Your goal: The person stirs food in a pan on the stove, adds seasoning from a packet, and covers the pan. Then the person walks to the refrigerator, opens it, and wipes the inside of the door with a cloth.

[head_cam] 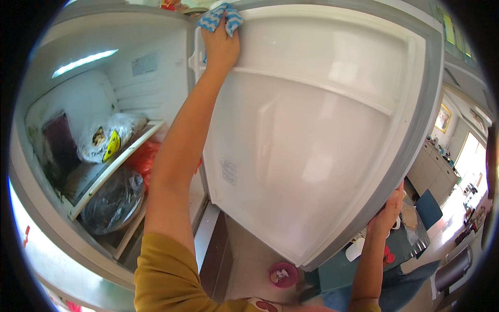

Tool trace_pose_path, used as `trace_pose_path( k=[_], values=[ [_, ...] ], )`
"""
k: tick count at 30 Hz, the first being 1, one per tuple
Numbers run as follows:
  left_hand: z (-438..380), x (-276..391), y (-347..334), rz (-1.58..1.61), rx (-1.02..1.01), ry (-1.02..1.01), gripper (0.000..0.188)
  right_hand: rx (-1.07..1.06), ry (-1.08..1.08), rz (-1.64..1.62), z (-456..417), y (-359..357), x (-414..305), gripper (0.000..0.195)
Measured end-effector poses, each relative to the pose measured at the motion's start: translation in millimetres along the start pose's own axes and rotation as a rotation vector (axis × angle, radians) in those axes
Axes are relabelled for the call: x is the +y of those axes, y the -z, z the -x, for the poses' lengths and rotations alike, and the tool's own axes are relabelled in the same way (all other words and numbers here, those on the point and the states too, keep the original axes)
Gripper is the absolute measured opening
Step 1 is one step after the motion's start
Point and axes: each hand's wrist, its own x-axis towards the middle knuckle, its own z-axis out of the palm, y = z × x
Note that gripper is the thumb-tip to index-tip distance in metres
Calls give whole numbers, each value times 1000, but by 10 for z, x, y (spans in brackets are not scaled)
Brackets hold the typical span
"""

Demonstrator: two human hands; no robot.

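The inner side of a white refrigerator door (pixel 304 128) fills the middle of the view, swung wide. My left hand (pixel 221 48) is up at its top corner on the hinge side, gripping a blue-and-white wavy-patterned cloth (pixel 212 19) against the liner. Around the door's outer edge, by the grey gasket (pixel 417 152), curl the fingers of my right hand (pixel 390 208). To the left stands the lit refrigerator compartment (pixel 152 91). On its shelf (pixel 117 167) lies a clear plastic bag (pixel 130 124) of food with a yellow piece on it.
Below the shelf are a red plastic bag (pixel 142 160) and a plastic-covered bowl (pixel 113 202). A pink bin (pixel 284 275) with scraps stands on the floor under the door. Behind my right arm is a dark table (pixel 339 273) holding several items, with a blue chair (pixel 429 208) beyond.
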Motion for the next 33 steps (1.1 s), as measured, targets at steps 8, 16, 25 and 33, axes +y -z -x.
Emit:
trace_pose_path(
  k=[8,16,25,33],
  values=[
    [-644,2252,-461,633,-187,-168,17,51,-22,-15,-69,-12,-27,53],
    [-265,750,-177,-80,-521,69,18,7,-7,35,-139,75,27,55],
    [-598,1897,-242,377,-217,-145,16,1,-2,53,-74,-12,-74,57],
    [-513,2346,-366,666,-298,-25,13,24,30,65,-173,57,87,61]
  ],
)
